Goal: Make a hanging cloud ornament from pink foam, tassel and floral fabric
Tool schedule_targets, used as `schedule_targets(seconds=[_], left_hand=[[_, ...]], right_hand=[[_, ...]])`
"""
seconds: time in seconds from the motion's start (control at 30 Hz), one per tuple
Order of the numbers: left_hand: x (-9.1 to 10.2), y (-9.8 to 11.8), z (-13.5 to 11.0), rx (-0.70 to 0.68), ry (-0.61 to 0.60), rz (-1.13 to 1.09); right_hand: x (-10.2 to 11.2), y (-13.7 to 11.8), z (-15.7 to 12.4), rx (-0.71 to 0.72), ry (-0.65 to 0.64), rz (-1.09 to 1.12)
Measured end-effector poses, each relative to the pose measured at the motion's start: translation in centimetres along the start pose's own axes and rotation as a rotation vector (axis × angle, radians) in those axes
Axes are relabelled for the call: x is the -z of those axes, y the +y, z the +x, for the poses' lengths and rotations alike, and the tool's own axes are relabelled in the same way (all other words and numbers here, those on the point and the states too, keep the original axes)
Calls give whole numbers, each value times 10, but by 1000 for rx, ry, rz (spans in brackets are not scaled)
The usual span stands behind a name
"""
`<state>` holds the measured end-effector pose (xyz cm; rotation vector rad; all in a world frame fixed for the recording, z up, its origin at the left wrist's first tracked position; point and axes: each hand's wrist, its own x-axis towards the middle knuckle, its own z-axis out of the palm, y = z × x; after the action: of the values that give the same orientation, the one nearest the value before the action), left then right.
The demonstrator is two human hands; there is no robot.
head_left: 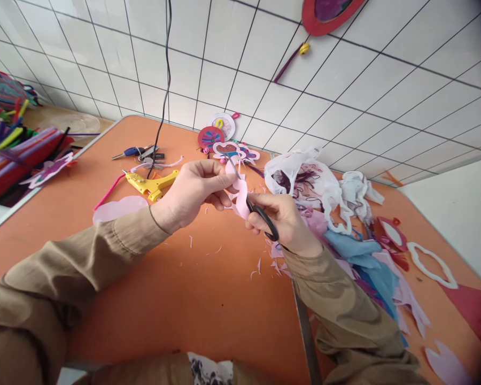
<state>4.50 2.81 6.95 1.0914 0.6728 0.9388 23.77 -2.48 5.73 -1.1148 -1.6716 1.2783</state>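
Over the middle of the orange table my left hand (198,190) pinches a curved pink felt piece (241,200) between thumb and fingers. My right hand (282,222) grips black-handled scissors (268,220), whose blades meet the felt and are partly hidden by it. Left of my left hand lie a yellow glue gun (150,184) and a flat pink felt cutout (120,208). Thin pink trimmings (258,264) are scattered on the table under my hands.
A white plastic bag (304,171) and a heap of blue fabric (356,248) lie to the right. Finished-looking felt ornaments (211,138) rest by the tiled wall. Keys (136,152) and a black cord (167,69) are behind the glue gun. Bundled pipe cleaners (20,160) sit far left.
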Motion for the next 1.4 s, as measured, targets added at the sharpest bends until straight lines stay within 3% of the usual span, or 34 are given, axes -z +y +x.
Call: schedule_targets(seconds=[1.4], left_hand=[[2, 3, 1, 16, -33, -34]], right_hand=[[3, 1, -2, -76, 30, -17]])
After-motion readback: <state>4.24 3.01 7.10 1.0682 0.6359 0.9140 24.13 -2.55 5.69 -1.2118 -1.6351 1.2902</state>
